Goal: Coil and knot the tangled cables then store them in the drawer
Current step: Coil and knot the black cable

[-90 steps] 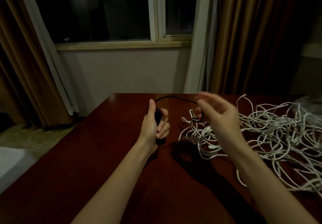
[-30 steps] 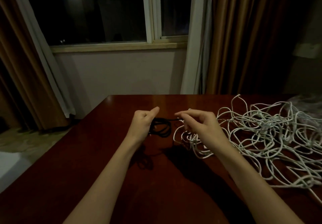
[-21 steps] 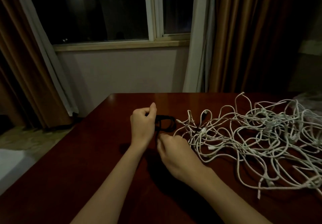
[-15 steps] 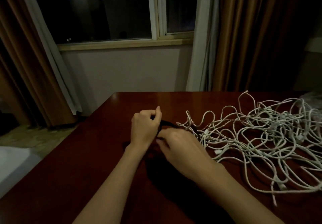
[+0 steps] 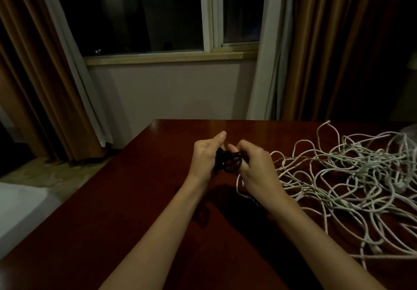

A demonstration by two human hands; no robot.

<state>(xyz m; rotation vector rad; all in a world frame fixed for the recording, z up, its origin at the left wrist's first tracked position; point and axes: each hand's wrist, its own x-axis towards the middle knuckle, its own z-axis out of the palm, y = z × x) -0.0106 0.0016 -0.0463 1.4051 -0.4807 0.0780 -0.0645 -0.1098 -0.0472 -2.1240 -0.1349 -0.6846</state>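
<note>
Hands meet above the dark wooden table (image 5: 135, 222): left hand (image 5: 206, 156) and right hand (image 5: 255, 167) both grip the small black cable coil (image 5: 230, 162). It looks light and floppy, so pinch its middle. White tangled cables (image 5: 349, 177) lie further right.

Black cable (image 5: 230, 162): coiled bundle, plain. White cables (image 5: 352, 177): tangled heap, off-white, unpatterned. Bench (image 5: 135, 222): dark reddish-brown, glossy, with pale sheen at the far edge. Curtains (image 5: 338, 41): golden-brown, plain folds; sheer liner (image 5: 268, 64) white. Window frame (image 5: 212, 14): white; sill (image 5: 171, 57) light tan. Wall (image 5: 167, 91): pale grey. Floor (image 5: 49, 174): mottled beige.
</note>
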